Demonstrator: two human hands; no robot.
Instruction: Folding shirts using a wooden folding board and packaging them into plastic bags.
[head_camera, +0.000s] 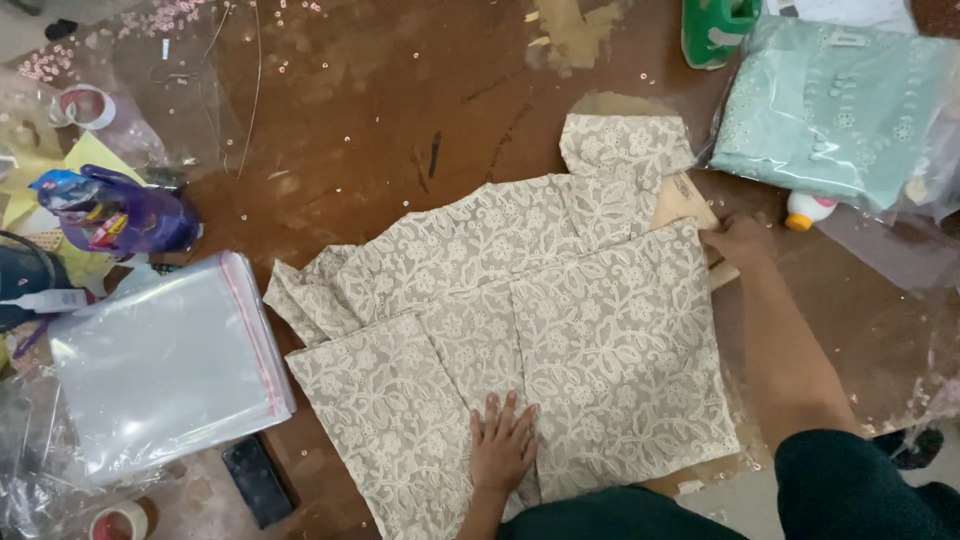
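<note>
Two hands work a cream lace garment (520, 300) folded flat mid-tabletop (380, 110): my left hand (503, 445), grip spread apart, presses its near edge; my right hand (738, 238) pinches the far corner over a cardboard insert (685, 200). Best kept taut, edges squared.

Two bare hands, no gloves, rings or watch visible. Left hand (502, 443): five fingers in view, short nails, forearm bare to frame edge. Right hand (738, 238): long forearm bare up to a dark teal sleeve (850, 485), pushed up near elbow, plain fabric, no print. More of same dark teal cloth along bottom edge, between the arms.
</note>
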